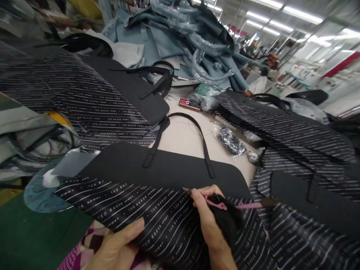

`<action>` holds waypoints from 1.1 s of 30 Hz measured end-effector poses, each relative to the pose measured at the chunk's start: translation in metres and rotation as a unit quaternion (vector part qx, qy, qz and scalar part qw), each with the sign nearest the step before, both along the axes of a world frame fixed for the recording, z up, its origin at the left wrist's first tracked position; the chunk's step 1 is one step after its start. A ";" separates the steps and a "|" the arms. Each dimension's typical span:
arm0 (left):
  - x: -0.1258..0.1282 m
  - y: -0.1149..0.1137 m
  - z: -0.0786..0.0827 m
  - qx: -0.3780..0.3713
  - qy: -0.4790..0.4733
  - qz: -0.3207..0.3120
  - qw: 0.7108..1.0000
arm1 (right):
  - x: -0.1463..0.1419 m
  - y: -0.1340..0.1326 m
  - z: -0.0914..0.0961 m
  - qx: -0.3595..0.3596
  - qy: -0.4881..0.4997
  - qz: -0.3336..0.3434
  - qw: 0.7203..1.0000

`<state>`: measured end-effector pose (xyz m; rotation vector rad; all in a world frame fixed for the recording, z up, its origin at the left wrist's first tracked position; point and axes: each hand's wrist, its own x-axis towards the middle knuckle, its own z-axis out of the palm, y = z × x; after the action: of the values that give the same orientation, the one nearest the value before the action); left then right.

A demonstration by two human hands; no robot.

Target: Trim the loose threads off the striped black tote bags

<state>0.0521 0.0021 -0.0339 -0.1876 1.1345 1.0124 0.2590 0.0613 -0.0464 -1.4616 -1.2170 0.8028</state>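
A black bag panel (157, 168) with a plain upper band, a strap handle (194, 120) and white-striped lettering lies before me. My left hand (118, 243) grips its lower edge, thumb on the printed face and the other fingers underneath. Over the seam between plain band and print, my right hand (206, 210) is closed on a pink-handled tool (218, 203), whose thin pointed tip shows past my fingertips. A pink stick with a dark brown end reaches out to the right of this hand; whether it belongs to the same tool I cannot tell. Black cloth (225, 221) bunches by my palm.
Similar striped panels lie at the left (107, 108) and right (295, 127). Behind rises a heap of blue-grey pieces (168, 41) with plastic-wrapped handles. A red phone-like device (189, 104) and a clear bag of black parts (230, 140) rest on the pale table (180, 138).
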 end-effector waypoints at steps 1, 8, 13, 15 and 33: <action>0.003 0.005 -0.001 0.006 -0.015 0.017 1.000 | 0.002 0.000 -0.002 -0.006 -0.008 0.004 1.000; 0.041 0.049 0.013 -0.013 0.025 0.093 0.995 | 0.001 -0.008 0.003 -0.001 -0.026 0.007 1.000; 0.048 0.051 0.009 -0.024 0.054 0.088 0.994 | -0.005 -0.008 0.005 -0.001 -0.012 0.008 1.000; 0.046 0.045 0.003 0.002 0.051 0.092 0.994 | -0.003 -0.007 0.005 0.009 -0.012 0.016 1.000; 0.052 0.068 0.033 -0.048 0.077 0.093 0.992 | -0.001 -0.010 0.008 -0.003 -0.014 0.000 1.000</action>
<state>0.1037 0.0697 -0.0012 -0.3007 1.3265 1.1519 0.2585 0.0514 -0.0382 -1.4821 -1.2369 0.7901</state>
